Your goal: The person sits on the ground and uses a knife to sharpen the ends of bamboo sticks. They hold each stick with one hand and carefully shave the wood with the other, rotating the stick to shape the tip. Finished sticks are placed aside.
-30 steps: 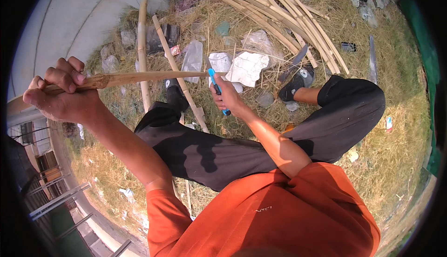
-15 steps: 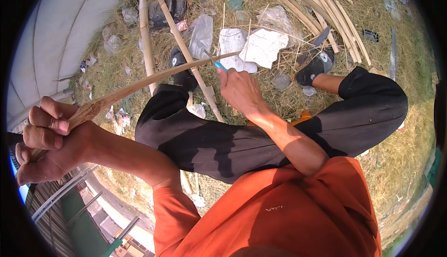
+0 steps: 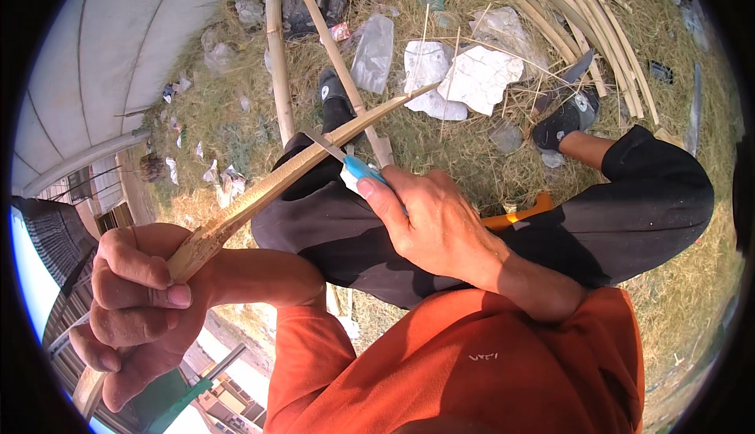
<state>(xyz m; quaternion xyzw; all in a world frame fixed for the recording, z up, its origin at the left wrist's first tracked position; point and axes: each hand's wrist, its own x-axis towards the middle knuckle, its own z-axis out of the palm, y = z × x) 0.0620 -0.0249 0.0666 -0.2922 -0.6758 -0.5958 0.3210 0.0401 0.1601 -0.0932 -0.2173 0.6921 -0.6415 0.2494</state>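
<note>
My left hand is closed around the thick end of a long split bamboo strip. The strip slants up and to the right across my lap, narrowing to a thin tip over the white stones. In my right hand is a knife with a blue and white handle, my fingers wrapped round it. Its short blade lies against the strip around the middle, above my left knee. Fresh pale wood shows along the strip's upper side.
Bamboo poles lie beyond my left foot. White stone slabs sit between my feet. A bundle of split bamboo is at the far right, and a dark curved blade lies by my right foot. A pale wall rises at left.
The knife has come back along the strip from near its tip to about its middle, my right hand drawing closer to me. My left hand and the strip sit lower and further right.
</note>
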